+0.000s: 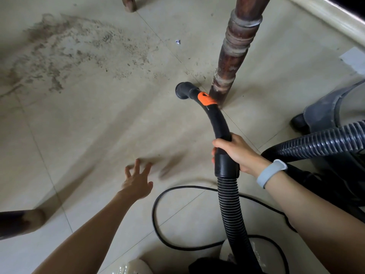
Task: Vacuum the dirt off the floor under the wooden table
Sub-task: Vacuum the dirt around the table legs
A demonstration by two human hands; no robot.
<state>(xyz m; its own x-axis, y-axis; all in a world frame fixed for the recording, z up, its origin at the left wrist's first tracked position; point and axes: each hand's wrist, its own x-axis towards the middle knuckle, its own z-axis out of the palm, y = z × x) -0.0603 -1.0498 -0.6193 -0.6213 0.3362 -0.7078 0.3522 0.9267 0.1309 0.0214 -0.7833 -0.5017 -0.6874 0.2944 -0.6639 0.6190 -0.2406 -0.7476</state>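
Most of the job looks still to do: a broad patch of dirt lies on the tiled floor toward its far left, and thinner specks trail right toward the turned table leg. The left hand hovers low over bare tile, fingers spread, holding nothing. The nozzle sits just beside the leg's foot, short of the main patch. The right hand, fingers curled, grips the black vacuum wand, forearm reaching in from the near right. 1 canister stands at the right edge.
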